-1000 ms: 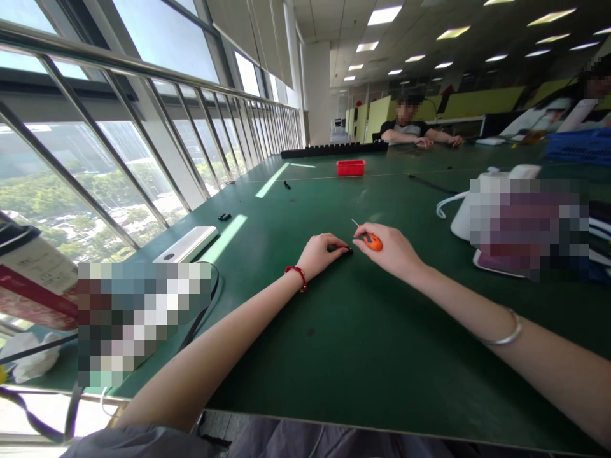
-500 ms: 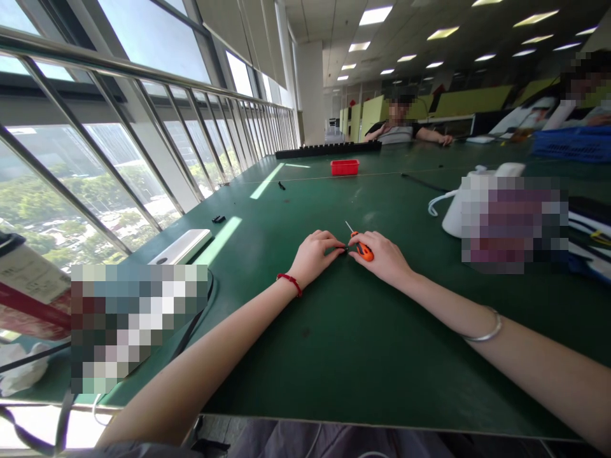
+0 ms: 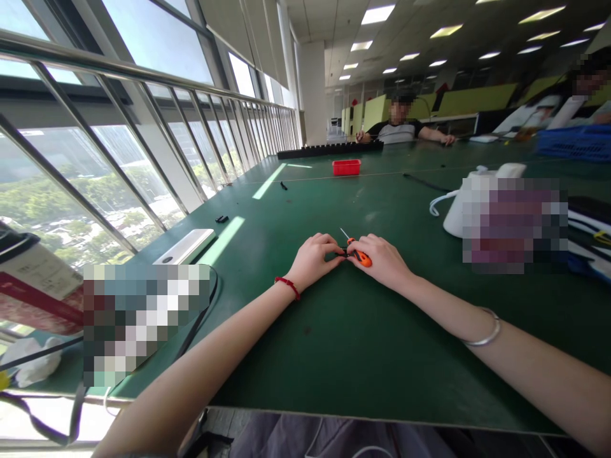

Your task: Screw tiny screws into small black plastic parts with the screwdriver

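Observation:
My left hand (image 3: 312,259), with a red cord bracelet at its wrist, pinches a small black part (image 3: 343,252) between thumb and index finger. The part is too small and too covered by fingers to name. My right hand (image 3: 386,262) is closed around a screwdriver with an orange and black handle (image 3: 363,259). Its thin metal shaft points up and to the left, away from the black part. The right fingertips meet the left ones at the part, just above the green tabletop (image 3: 363,343).
A red bin (image 3: 346,167) and a long black rack (image 3: 329,150) stand farther back. Small black pieces (image 3: 222,219) lie to the left near a white box (image 3: 186,247). A white container (image 3: 458,213) is at the right. Two other people sit beyond, near a blue basket (image 3: 573,143).
The screwdriver has tilted, its tip shifting left and slightly down. My right fingertips have come closer to the left ones, and more of the black part shows between them.

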A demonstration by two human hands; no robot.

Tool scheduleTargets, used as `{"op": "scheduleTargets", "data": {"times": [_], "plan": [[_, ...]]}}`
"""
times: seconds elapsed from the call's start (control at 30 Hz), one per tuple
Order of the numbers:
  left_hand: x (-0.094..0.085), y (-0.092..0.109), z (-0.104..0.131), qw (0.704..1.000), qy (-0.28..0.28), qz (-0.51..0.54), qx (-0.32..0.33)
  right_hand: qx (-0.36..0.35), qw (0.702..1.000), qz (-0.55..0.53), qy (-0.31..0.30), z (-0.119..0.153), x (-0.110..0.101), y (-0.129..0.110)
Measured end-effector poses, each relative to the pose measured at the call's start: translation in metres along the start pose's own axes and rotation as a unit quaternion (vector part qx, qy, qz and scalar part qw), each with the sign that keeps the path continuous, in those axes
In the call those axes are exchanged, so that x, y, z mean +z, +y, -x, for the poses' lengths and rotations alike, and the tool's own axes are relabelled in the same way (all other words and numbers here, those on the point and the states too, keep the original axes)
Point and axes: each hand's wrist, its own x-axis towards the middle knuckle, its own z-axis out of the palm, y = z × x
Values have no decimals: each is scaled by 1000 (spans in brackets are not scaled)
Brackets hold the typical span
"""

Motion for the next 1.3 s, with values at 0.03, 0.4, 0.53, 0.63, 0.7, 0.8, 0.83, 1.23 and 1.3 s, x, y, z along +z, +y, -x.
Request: {"op": "scheduleTargets", "data": {"times": [0.03, 0.4, 0.53, 0.63, 0.7, 0.8, 0.83, 1.23, 1.3], "plan": [[0, 0, 0, 1000, -1, -5, 1, 1, 1000, 0, -3, 0, 0, -1], [2, 1, -3, 997, -42, 36, -54, 104, 991, -56, 57, 1, -4, 0], [2, 1, -5, 996, -58, 28, -63, 101, 992, -62, 42, -1, -2, 0], [-12, -5, -8, 996, -44, -32, -74, 91, 994, -57, 21, -2, -2, -2], [-29, -17, -8, 987, -31, -117, -103, 94, 994, -53, 5, -2, -3, -3], [-60, -44, 1, 952, -12, -228, -205, 96, 994, -54, -13, -2, -3, -2], [-70, -55, 6, 935, -7, -251, -250, 94, 994, -55, -18, -2, -3, -2], [-117, -103, 37, 827, -96, -252, -492, 55, 997, -31, -36, -1, -6, -1], [-121, -105, 38, 830, -94, -243, -493, 52, 998, -31, -36, -1, -6, -2]]}}
